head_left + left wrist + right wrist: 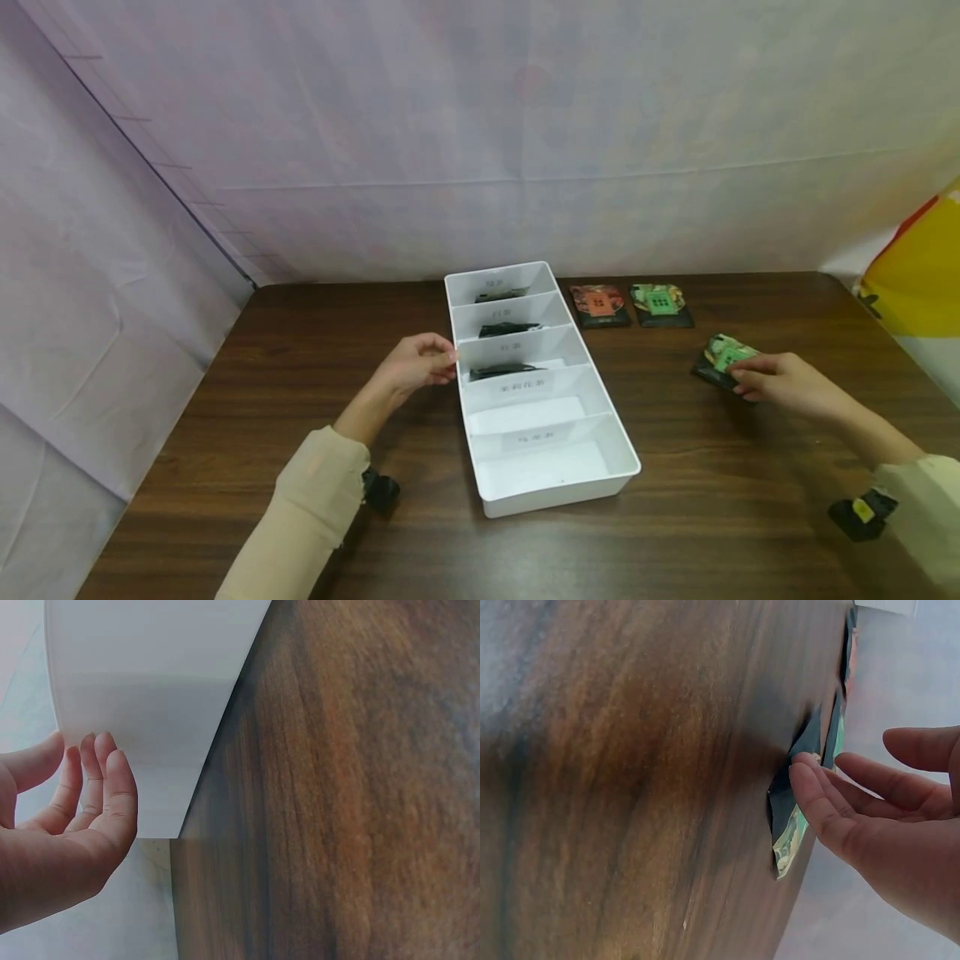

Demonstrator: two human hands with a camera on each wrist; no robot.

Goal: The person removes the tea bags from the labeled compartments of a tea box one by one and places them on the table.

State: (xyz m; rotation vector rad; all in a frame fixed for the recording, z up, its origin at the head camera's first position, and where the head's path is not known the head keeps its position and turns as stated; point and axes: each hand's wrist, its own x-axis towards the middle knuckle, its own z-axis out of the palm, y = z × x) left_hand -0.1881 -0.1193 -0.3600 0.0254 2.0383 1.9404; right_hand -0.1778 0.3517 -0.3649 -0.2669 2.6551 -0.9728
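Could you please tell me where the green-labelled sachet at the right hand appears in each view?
Head: on the right side, below mid-height, the green-labelled sachet lies at the fingertips of the right hand.
Left wrist: it is not in this picture.
Right wrist: right of centre, near mid-height, seen nearly edge-on at the fingertips.
Shared landmark: the brown wooden table, visible in all three views.

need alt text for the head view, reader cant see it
A person's right hand touches a green-labelled packet on a dark wooden table, while their left hand holds the rim of a white five-compartment tray. Dark packets sit in its three farthest compartments; a red-labelled packet and another green-labelled one lie to its right.
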